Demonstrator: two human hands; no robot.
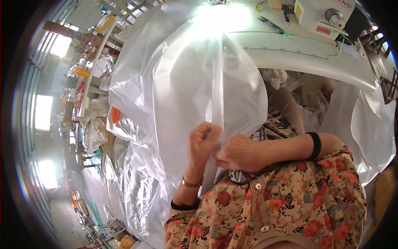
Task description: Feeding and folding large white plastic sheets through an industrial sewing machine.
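A large sheet of translucent white plastic (182,91) spreads from my lap up over the table toward a bright lamp. Down its middle runs a narrow folded strip or seam (217,79). My left hand (203,140) pinches this strip near its lower end, thumb on top. Just right of it and slightly lower, my right hand (239,152) is closed on the sheet's edge close to my body. The fingertips of my right hand are partly hidden behind the hand itself.
At the upper right stands a white sewing machine (321,18) with green thread. Snips (271,25) lie on the white table (352,70), which has a ruler (286,54) along its front. More plastic sheeting (139,186) heaps at the left; an orange scrap (115,115) lies there.
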